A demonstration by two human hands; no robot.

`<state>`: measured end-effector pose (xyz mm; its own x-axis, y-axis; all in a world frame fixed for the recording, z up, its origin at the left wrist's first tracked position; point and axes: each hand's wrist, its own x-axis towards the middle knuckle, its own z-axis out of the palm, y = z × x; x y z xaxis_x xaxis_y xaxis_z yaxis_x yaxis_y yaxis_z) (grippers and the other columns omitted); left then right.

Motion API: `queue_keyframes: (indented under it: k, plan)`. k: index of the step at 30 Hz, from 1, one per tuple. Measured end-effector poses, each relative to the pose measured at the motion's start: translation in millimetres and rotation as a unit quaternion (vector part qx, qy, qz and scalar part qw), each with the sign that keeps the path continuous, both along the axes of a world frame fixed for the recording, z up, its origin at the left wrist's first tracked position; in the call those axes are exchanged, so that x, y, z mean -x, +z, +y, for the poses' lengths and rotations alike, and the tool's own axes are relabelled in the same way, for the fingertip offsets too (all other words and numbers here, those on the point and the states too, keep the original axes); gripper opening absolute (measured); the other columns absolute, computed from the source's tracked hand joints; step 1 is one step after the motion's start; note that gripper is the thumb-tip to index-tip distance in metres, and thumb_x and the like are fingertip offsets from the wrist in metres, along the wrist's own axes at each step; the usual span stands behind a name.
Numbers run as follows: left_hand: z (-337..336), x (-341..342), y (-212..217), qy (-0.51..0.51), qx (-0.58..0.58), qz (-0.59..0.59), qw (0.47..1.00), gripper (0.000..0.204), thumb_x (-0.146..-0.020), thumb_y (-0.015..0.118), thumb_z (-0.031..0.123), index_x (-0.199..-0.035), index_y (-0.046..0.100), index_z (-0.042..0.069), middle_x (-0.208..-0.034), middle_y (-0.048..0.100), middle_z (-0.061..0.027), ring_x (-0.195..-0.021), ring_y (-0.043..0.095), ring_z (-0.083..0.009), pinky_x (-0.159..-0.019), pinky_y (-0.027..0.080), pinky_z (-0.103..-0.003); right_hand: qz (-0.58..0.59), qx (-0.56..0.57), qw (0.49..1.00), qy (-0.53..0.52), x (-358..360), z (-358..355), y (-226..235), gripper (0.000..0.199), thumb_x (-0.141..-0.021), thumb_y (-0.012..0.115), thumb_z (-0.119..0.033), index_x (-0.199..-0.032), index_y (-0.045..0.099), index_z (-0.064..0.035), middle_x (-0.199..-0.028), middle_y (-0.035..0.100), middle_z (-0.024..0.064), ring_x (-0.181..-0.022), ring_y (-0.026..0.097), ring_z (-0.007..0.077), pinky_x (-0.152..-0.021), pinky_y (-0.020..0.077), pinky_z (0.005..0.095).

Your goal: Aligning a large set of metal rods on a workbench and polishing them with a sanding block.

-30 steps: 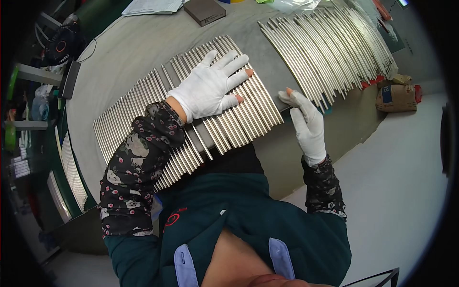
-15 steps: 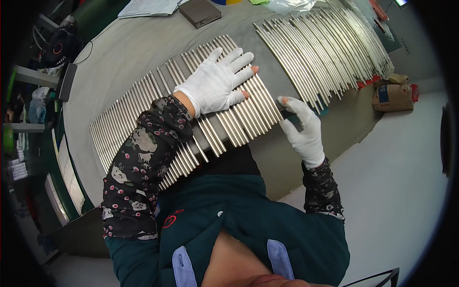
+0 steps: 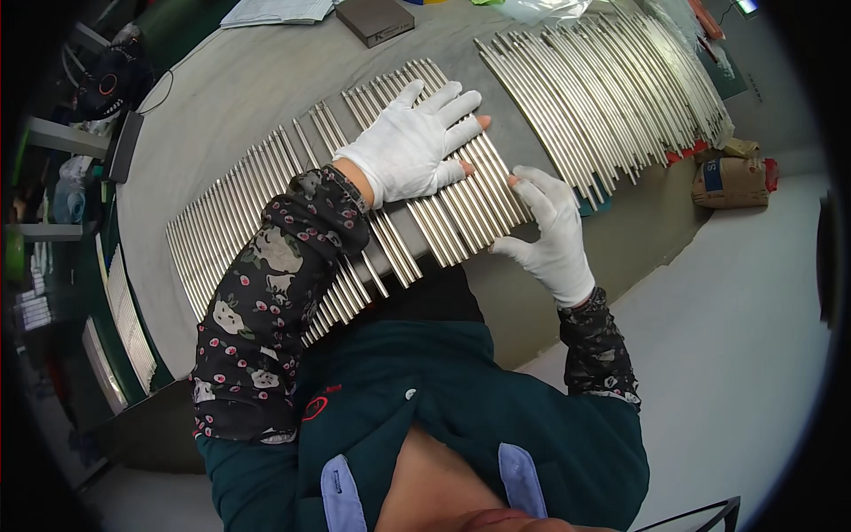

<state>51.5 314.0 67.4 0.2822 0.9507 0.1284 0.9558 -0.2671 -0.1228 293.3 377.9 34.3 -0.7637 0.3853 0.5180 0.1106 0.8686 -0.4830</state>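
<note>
My left hand (image 3: 410,146), in a white glove with bare thumb and finger tips, lies flat with fingers spread on a group of shiny metal rods (image 3: 467,211). Beside the near right end of that group is my right hand (image 3: 551,232), gloved the same way. Its thumb and fingers are apart and curve toward the outermost rods; whether they touch is hard to tell. Under and left of my left forearm, more metal rods (image 3: 222,217) lie side by side, with small gaps between some groups.
A large batch of metal rods (image 3: 612,97) lies on the right part of the grey table (image 3: 204,115). At the back are a dark box (image 3: 374,21) and papers (image 3: 275,11). A brown package (image 3: 732,182) sits beyond the table's right side. A black fan (image 3: 106,84) stands far left.
My left hand has slid slightly right, and the rods under it have shifted right too. My right hand has moved a little left, its thumb now by the rods' near ends.
</note>
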Motion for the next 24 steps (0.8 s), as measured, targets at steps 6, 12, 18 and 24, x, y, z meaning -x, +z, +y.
queue_keyframes:
  k: [6, 12, 18, 24]
  plan:
    - [0, -2, 2, 0.008, 0.005, 0.01, 1.0, 0.07, -0.095, 0.028, 0.06, -0.141, 0.04, 0.009, -0.148, 0.037, -0.0152, -0.137, 0.033, -0.0346, -0.111, 0.026, -0.05, 0.011, -0.012, 1.0, 0.003, 0, 2, -3, 0.083, -0.054, 0.087, -0.026, -0.125, 0.049, -0.0089, -0.124, 0.054, 0.0113, -0.107, 0.053, 0.0307, -0.091, 0.045, 0.0403]
    - [-28, 8, 30, -0.021, -0.021, -0.076, 0.997, 0.074, -0.092, 0.036, 0.064, -0.147, 0.034, 0.013, -0.152, 0.029, -0.0167, -0.14, 0.028, -0.0384, -0.113, 0.021, -0.056, 0.034, -0.078, 0.996, -0.034, -17, -8, 14, 0.06, -0.066, 0.081, -0.019, -0.117, 0.053, -0.0068, -0.12, 0.057, 0.0116, -0.104, 0.056, 0.0278, -0.084, 0.0458, 0.0363]
    - [-100, 45, 42, 0.042, 0.054, -0.018, 0.997, 0.077, -0.092, 0.028, 0.067, -0.15, 0.028, 0.016, -0.155, 0.023, -0.0171, -0.142, 0.023, -0.0391, -0.113, 0.019, -0.056, -0.023, 0.107, 0.977, 0.181, -23, -39, 17, 0.025, -0.069, 0.074, -0.011, -0.091, 0.062, -0.0098, -0.09, 0.064, 0.0021, -0.081, 0.062, 0.0231, -0.07, 0.0477, 0.036]
    - [-121, 42, 20, 0.09, 0.08, 0.024, 0.992, 0.076, -0.092, 0.02, 0.069, -0.151, 0.024, 0.021, -0.155, 0.022, -0.02, -0.142, 0.022, -0.0396, -0.115, 0.015, -0.057, -0.12, 0.113, 0.953, 0.254, -7, -66, 4, 0.02, -0.073, 0.072, -0.013, -0.091, 0.063, -0.0106, -0.093, 0.064, 0.0017, -0.085, 0.061, 0.0247, -0.077, 0.0474, 0.0393]
